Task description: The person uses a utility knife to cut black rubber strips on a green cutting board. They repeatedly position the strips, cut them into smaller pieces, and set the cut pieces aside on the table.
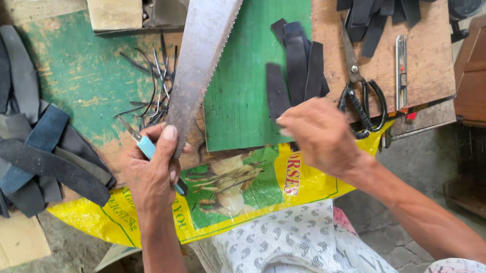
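The left hand [150,170] is closed around a light-blue utility knife [147,148], beside the rusty handsaw blade [205,41] on the tabletop [425,50]. The right hand [318,136], fingers bent, touches black rubber strips [295,70] on the green board [245,61]; whether it grips them I cannot tell

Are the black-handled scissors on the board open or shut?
Shut. The scissors lie flat on the wooden board, blades together in one narrow point, handle loops side by side, just right of the right hand.
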